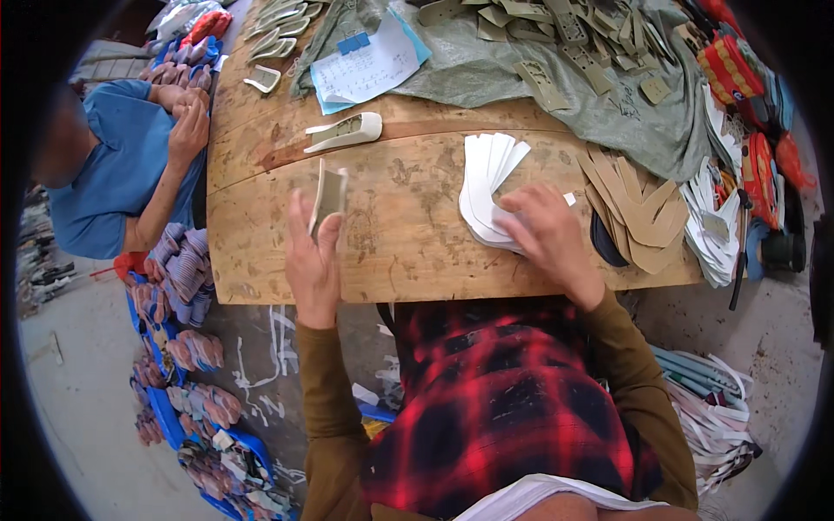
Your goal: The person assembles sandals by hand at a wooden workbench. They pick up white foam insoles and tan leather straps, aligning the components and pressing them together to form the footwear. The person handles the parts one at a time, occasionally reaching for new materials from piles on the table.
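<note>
My left hand [314,256] holds an olive heel-shaped insole board [329,200] with a pale edge on its side above the table, thumb on the near face; motion slightly blurs it. A stack of white U-shaped strips [476,195] lies fanned out in front of me. My right hand [547,230] is at the right side of this stack, its fingers curled and pinching at the top strip; the fingertips are partly blurred. Beyond my left hand, a similar olive board wrapped with a white strip [369,128] rests on the wooden table [391,247].
Tan U-shaped pieces [647,226] and more white strips [711,239] lie at the right. Loose olive boards [573,30] are heaped on a green sheet [460,74] at the back, beside a written paper [369,74]. A person in blue [135,165] works at the left.
</note>
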`<state>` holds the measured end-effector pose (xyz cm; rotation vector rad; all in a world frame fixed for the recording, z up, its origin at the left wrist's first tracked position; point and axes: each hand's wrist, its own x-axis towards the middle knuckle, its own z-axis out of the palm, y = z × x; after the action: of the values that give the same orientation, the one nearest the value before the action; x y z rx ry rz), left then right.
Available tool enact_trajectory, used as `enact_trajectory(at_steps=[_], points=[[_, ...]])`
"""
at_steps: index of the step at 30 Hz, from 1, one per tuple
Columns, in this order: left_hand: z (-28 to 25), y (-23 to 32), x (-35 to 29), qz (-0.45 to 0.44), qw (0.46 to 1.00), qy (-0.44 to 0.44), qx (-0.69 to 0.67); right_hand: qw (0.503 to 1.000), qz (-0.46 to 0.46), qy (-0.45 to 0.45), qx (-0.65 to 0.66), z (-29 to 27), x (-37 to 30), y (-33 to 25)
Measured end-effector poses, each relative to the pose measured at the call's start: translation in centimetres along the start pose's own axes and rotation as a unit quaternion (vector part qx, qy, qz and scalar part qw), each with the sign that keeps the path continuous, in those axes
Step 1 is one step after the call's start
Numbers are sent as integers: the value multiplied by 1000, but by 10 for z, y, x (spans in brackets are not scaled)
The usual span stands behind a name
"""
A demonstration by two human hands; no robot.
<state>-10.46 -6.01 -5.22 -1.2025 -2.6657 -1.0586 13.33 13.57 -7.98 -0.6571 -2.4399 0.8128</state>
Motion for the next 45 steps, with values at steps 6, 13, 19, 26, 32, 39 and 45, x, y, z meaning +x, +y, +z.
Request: enact_trajectory(at_steps=[6, 13, 19, 26, 32, 39, 45], points=[[27, 38, -27, -27, 981, -82, -175, 999, -8, -8, -41, 7, -4, 5], [99, 93, -51, -262, 685, -303, -608, 946, 91, -220, 222, -49, 14, -13], [81, 111, -36, -274, 658, -260, -651, 984, 124, -75, 105, -92, 88, 53], [61, 102, -37, -302, 600, -228, -704, 967, 133, -76, -205, -36, 194, 127], [46, 95, -41, -318, 563, -236, -725, 994, 45, -46, -92, -72, 181, 110], [58, 110, -39, -308, 518, -188, -776, 894, 76, 230, 377, -106, 59, -14], [68, 122, -5, -280, 511, -131, -802, 944, 109, 18, 311, -39, -12, -59]])
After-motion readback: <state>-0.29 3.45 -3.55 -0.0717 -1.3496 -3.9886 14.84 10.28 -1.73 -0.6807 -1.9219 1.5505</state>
